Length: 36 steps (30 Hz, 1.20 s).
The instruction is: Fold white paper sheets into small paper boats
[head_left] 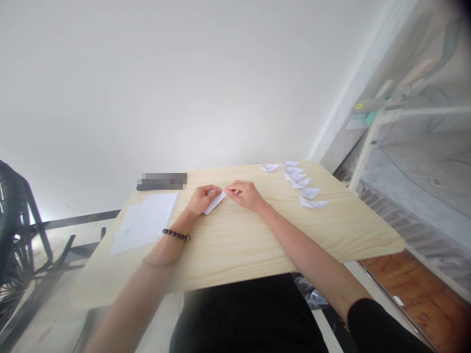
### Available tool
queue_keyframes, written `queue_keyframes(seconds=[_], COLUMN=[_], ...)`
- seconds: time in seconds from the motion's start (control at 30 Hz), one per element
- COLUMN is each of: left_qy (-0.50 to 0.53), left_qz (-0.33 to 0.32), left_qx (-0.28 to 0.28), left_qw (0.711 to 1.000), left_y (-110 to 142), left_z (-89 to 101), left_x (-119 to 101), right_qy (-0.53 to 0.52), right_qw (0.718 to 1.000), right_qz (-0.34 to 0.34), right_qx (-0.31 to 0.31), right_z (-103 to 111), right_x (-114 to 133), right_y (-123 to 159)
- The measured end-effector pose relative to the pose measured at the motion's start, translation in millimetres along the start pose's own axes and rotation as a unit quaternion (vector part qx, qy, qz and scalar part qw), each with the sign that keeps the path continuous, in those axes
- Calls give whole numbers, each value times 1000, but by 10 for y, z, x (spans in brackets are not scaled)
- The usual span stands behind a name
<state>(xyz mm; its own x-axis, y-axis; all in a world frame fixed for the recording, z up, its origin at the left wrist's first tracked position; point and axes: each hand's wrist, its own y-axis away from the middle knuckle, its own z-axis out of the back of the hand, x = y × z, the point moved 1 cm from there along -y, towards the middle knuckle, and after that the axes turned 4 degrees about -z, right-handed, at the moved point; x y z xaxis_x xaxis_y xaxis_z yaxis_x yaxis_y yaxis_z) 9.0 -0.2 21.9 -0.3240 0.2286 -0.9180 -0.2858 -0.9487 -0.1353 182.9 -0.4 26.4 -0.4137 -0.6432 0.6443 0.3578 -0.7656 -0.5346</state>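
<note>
Folded white paper sits between the two grips, raised at the middle of the bench. Far to the right of the right grip, a round yellow mark shows on a pale frame; any writing there is too small to read. Beyond and left of the left grip, a dark slab lies under pixelation that hides any lettering.

Left grip is closed on the paper, thumb over its face; right grip pinches the upper right corner with thumb and forefinger nearly together. The paper is a narrow, crisp-edged strip, slanting down toward the left.

Right of the right grip, boat-shaped paper folds run in an overlapping row, matte and sharp-pointed; a single paper fold lies beyond that grip. Left of the left grip rest flat white sheets. Dark round beads form a bracelet behind it. The bench has pale, wavy wood grain and rounded corners.
</note>
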Motion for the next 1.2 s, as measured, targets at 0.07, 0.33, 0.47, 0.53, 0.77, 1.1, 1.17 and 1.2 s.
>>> queue_keyframes(seconds=[0.07,0.33,0.47,0.53,0.77,1.1,1.17,1.2], left_qy=[3,-10,-24,-51,-155,-158,-151,-147], left_qz=[0,-13,-22,-32,-109,-125,-110,-102], left_qx=[1,-23,-21,-24,-33,-33,-34,-35], left_qw=[1000,1000,999,998,981,979,982,983], left_y=[-3,5,12,9,10,26,23,21], left_z=[1,21,26,27,11,-3,1,3], left_x=[5,-5,-23,-28,-56,-78,-78,-78], right_qy=[-8,-29,-36,-48,-70,-66,-70,-73], right_qw=[1000,999,999,998,988,987,987,987], right_qz=[-2,-14,-15,-37,-134,-130,-122,-119], right_qx=[3,-2,-7,-22,13,67,73,77], right_z=[0,-32,-32,-29,-48,-59,-54,-52], right_x=[-1,-31,-34,-50,-147,-168,-153,-146], right_y=[0,-1,11,16,20,34,34,33])
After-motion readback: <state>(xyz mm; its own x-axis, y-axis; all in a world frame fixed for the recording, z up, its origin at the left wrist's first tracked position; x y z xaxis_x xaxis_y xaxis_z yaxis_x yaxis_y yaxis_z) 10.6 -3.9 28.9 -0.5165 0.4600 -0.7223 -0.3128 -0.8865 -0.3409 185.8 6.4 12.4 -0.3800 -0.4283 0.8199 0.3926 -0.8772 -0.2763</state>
